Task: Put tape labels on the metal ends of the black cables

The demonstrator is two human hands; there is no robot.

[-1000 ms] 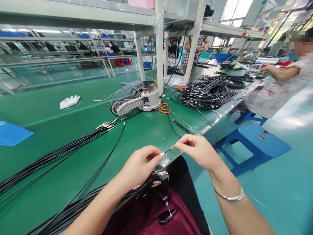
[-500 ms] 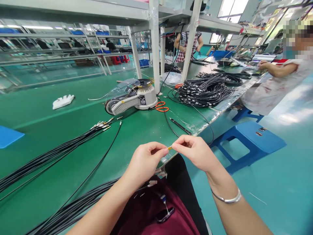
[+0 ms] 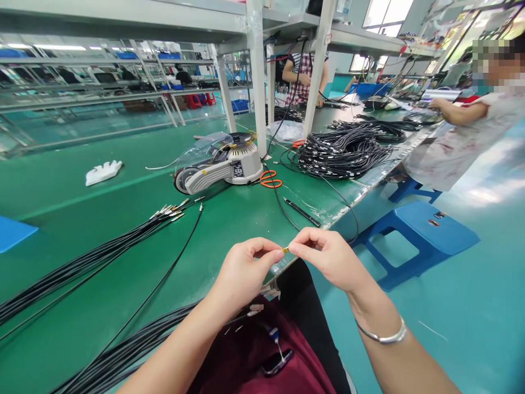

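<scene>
Just above the table's near edge, my left hand [image 3: 246,268] and my right hand [image 3: 326,256] meet in two pinches. Between the fingertips shows a small strip of yellow tape [image 3: 285,250]; each hand grips one end, and whatever else the fingers cover is hidden. A bundle of black cables [image 3: 118,241] with metal-tipped ends lies to the left, a single black cable [image 3: 174,264] beside it. More black cables [image 3: 139,336] run beneath my left forearm toward my lap. Beyond my hands stands a grey tape dispenser [image 3: 244,164].
A black utility knife [image 3: 302,212] and orange-handled scissors [image 3: 270,179] lie past my hands. A large coil of black cables [image 3: 344,156] sits farther right. A white glove [image 3: 104,173] rests at left. A blue stool [image 3: 430,230] stands right; two co-workers are farther off.
Both hands stay nearly in place, pinching the yellow tape, less of which shows between the fingertips. The far co-worker's arms have shifted. The view has moved slightly.
</scene>
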